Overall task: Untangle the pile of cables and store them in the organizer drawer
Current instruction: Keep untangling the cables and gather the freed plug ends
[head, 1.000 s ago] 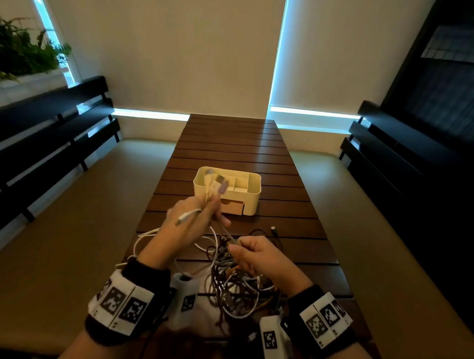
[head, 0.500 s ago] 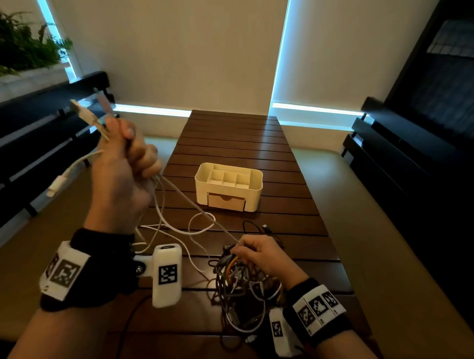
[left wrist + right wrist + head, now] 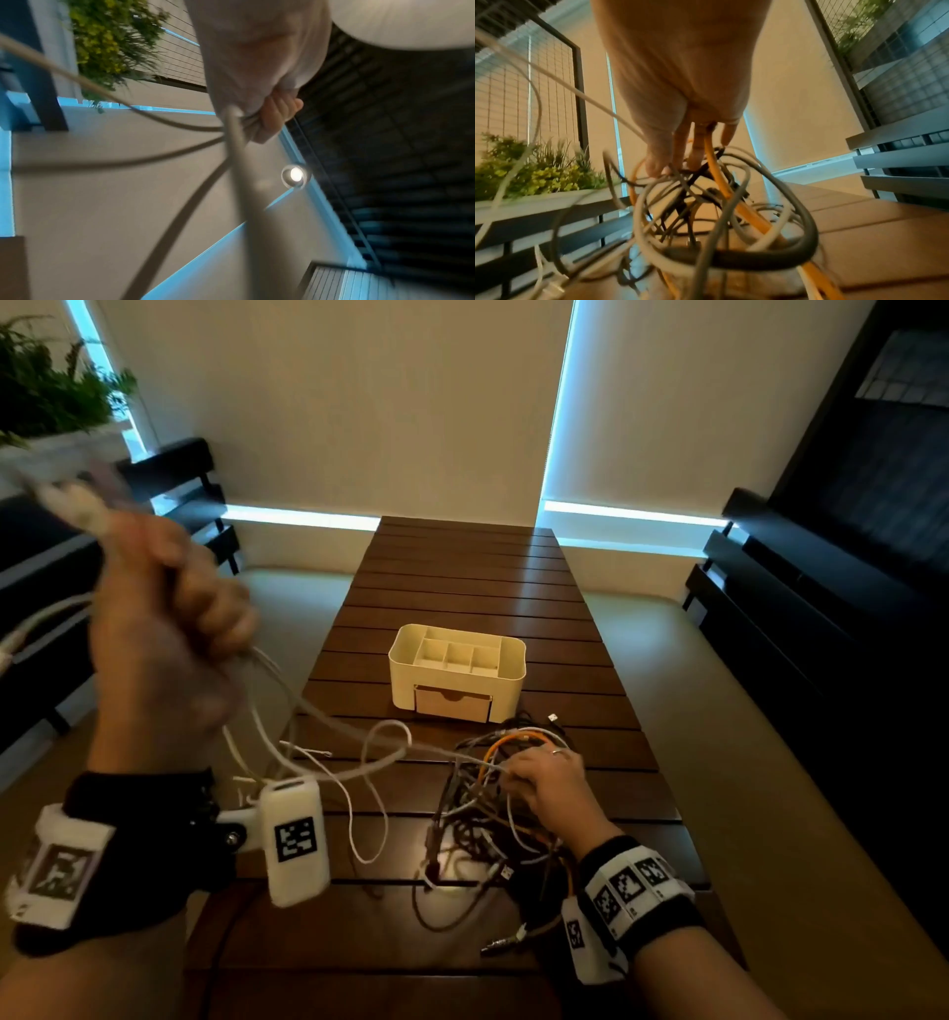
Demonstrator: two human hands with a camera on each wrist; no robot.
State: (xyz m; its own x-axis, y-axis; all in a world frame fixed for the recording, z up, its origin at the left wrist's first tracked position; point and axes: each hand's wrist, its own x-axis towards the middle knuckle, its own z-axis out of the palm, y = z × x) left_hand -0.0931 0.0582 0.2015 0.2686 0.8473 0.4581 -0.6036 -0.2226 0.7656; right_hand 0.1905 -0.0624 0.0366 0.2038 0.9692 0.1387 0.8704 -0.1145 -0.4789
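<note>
High on the left, above the bench, the left hand (image 3: 159,629) is raised and blurred, its fingers curled tight into a fist round a bunch of thin white cables (image 3: 267,690). Pale plug ends (image 3: 67,503) stick out above the fist, and more loops trail off to the left edge. In the left wrist view the same strands (image 3: 239,142) fan out from under the curled fingers (image 3: 277,113). From the fist the white cables slope down and to the right, slack in places, and one taut strand runs straight to the tangled pile of grey, white, black and orange cables (image 3: 477,824) lying on the dark slatted wooden table (image 3: 462,567).

Beyond the pile, near the middle of the table, stands the cream plastic organizer box (image 3: 508,670) with open compartments on top and a tan drawer (image 3: 452,703) in its front, which looks closed. A few cable ends lie just beside its near right corner.

On the right, the right hand (image 3: 552,788) rests on top of the pile, fingers bent down among the cables. The right wrist view shows fingertips (image 3: 695,160) pressed into the knot beside a thick orange cable (image 3: 734,194), thumb and forefinger closed on the strands.
</note>
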